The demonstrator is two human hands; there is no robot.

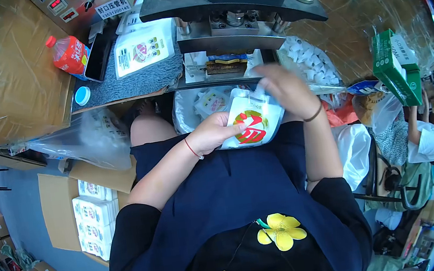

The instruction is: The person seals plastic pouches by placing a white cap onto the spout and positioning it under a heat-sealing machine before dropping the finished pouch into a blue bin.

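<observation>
My left hand (214, 133) is closed on the lower left part of a white plastic pouch (262, 128) with a red and green round print, its thumb across the front. At the pouch's upper right corner is my right hand (288, 92), slightly blurred. Its fingertips are closed around a small white spout (263, 84) at the pouch's top edge. Just beyond both hands stands a heavy metal press (240, 40), its lower jaw (227, 65) under the upper block. More pouches (212, 101) lie in a lined bin below it.
Small white plastic pieces (308, 59) fill a bag right of the press. On the left side shelf are printed pouches (144, 49), a phone (98, 57), a red bottle (69, 55) and a blue-white cap (82, 95). A carton (58, 209) holds stacked packs. Another person (427, 136) sits at right.
</observation>
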